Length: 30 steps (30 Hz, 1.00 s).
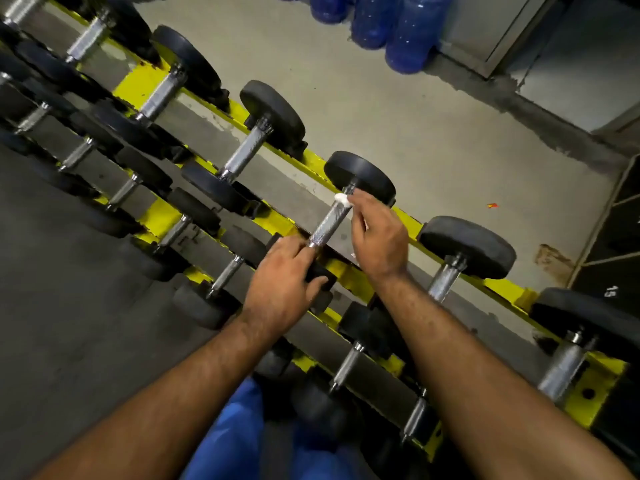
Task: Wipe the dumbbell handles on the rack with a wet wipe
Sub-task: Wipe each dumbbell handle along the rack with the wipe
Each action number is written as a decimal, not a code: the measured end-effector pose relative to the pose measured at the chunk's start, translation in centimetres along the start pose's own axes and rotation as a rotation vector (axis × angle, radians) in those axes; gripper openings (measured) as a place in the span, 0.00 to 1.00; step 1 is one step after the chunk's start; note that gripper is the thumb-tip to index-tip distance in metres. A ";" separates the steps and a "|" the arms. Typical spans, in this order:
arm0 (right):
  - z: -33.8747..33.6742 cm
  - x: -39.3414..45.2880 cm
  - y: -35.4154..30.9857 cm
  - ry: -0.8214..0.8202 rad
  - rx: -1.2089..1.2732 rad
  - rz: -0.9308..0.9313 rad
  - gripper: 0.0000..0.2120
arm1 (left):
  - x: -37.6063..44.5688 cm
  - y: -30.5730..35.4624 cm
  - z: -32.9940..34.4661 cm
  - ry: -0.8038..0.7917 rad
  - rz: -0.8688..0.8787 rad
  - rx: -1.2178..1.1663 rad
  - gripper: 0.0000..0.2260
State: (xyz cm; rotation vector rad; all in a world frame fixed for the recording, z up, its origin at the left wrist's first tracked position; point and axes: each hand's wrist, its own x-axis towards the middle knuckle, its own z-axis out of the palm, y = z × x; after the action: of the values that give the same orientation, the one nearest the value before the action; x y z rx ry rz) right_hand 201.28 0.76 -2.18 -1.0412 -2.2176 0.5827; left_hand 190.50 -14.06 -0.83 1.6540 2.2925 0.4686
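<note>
A yellow and grey dumbbell rack (349, 275) runs diagonally across the view, holding several black dumbbells with knurled steel handles. The dumbbell in the middle shows its steel handle (327, 223) and its far black head (360, 176). My right hand (377, 237) pinches a small white wet wipe (342, 198) against the far end of that handle, next to the head. My left hand (282, 282) grips the near black head (320, 273) of the same dumbbell, fingers curled over it. Most of the near head is hidden under my hand.
Neighbouring dumbbells (467, 247) (273, 116) sit on the upper rail either side. A lower row of smaller dumbbells (225, 271) lies nearer to me. Blue water bottles (405, 32) stand on the concrete floor (398, 109) behind the rack. My blue trousers (235, 434) are below.
</note>
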 end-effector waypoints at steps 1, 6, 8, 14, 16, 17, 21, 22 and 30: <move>0.6 0.3 0.9 -0.018 0.006 -0.078 0.15 | 0.0 0.0 0.1 0.015 0.006 -0.006 0.21; 2.0 0.3 4.3 -0.156 -0.018 -0.390 0.18 | -0.1 -0.2 0.4 0.028 0.009 -0.012 0.21; 2.0 0.2 5.1 -0.163 -0.021 -0.427 0.19 | -0.1 -0.3 0.6 0.038 0.000 -0.014 0.20; 1.8 1.4 5.0 -0.071 -0.024 -0.493 0.16 | -0.2 -0.4 0.6 0.026 -0.013 -0.014 0.22; 1.8 1.9 4.3 -0.020 -0.008 -0.525 0.14 | -0.2 -0.4 0.7 0.033 -0.012 -0.012 0.21; 1.9 2.1 4.1 -0.010 -0.009 -0.558 0.14 | -0.2 -0.5 0.7 0.041 -0.010 -0.014 0.21; 2.3 1.8 5.0 -0.115 -0.011 -0.668 0.12 | -0.3 -0.5 0.9 0.049 -0.004 -0.016 0.21; 2.3 1.6 5.5 -0.136 -0.005 -0.661 0.12 | -0.3 -0.5 0.9 0.046 -0.007 -0.018 0.21; 2.9 0.7 5.1 -0.174 -0.112 -0.544 0.16 | -0.3 -0.5 0.7 0.065 0.006 -0.006 0.21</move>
State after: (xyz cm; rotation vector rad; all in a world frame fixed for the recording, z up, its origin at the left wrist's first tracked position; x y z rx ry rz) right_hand 201.62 4.01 -7.09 -0.4074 -2.5660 0.3149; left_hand 190.46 -14.38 -1.69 1.6663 2.3308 0.5375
